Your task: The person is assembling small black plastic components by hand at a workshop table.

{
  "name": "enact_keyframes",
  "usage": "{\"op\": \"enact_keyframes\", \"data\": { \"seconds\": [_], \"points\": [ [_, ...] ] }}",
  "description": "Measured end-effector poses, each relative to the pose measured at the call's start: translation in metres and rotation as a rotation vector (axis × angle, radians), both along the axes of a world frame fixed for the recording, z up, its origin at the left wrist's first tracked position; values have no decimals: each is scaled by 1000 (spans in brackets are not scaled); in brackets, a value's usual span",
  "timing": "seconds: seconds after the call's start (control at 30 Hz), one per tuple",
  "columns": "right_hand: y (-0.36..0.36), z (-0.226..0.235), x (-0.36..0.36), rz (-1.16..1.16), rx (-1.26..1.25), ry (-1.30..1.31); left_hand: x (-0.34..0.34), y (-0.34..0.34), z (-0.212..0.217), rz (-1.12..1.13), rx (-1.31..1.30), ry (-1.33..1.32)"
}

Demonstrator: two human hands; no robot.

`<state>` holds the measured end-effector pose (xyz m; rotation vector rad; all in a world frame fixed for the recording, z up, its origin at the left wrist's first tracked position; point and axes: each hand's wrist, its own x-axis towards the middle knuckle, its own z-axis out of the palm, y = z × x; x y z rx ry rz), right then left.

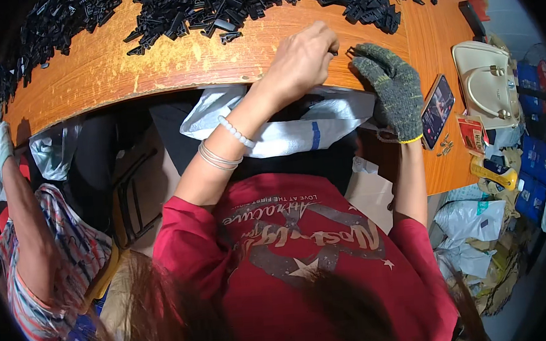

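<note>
My bare left hand (303, 60), with bead and metal bangles on its wrist, is closed just above the table's near edge. Its fingers are pinched, with a dark bit at the tips too small to name. Close beside it on the right, my right hand (394, 89) wears a dark grey knitted glove. The gloved thumb and fingers are closed on a small black plastic piece (351, 52) that is mostly hidden. Beyond both hands, loose black plastic pieces (217, 13) lie in heaps on the wooden table (215, 63). A white woven sack (283, 138) hangs open below the edge.
A phone (438, 111) lies right of the glove, near a red packet (473, 132), small brown bits (445, 146) and a cream handbag (487, 82). Plastic bags (473, 220) pile up at lower right. At far left another person's white-gloved hand (3, 145) is at the table.
</note>
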<state>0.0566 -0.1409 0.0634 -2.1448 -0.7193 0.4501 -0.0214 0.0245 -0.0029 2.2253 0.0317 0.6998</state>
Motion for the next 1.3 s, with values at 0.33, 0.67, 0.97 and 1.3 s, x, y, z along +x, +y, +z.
{"op": "enact_keyframes", "data": {
  "seconds": [0.33,0.67,0.97,1.3],
  "points": [
    [8,8,22,351,-243,-335,1,3,-4,-76,-114,-45],
    [42,22,27,613,-613,-699,0,0,-1,-104,-311,-127],
    [50,27,17,619,-554,-757,-2,-2,8,-86,-375,-7],
    [41,17,8,496,-672,-702,-2,-4,7,-73,-435,-41]
  ]
}}
